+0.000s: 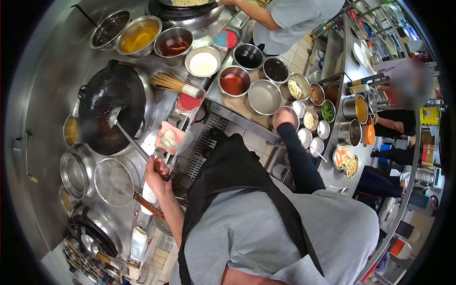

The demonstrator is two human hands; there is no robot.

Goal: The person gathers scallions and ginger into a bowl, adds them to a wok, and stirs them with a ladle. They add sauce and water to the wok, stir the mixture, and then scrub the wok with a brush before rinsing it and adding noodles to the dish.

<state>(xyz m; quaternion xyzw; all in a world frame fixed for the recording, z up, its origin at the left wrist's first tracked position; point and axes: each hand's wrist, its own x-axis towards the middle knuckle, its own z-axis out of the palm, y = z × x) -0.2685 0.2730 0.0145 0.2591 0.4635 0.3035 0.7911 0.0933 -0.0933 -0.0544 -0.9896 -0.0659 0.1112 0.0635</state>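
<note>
My left hand (157, 175) is wrapped round the handle of a metal ladle (129, 136), whose bowl rests inside a large black wok (102, 130). The wok sits on the stove at the left, its dark inside showing little else. My right arm, in a black sleeve, stretches out to the right. At its end my right hand (284, 117) reaches down into a round metal container (295, 118) among the seasoning pots. Its fingers are hidden from view, so what they touch cannot be seen. Beside it stands a pot of greyish content (264, 97).
Bowls of yellow liquid (138, 36), red sauce (173, 43) and white powder or liquid (203, 62) line the back. A bamboo brush (173, 84) and a wire strainer (114, 182) lie near the wok. A co-worker (289, 23) stands at another wok; more people are at the right.
</note>
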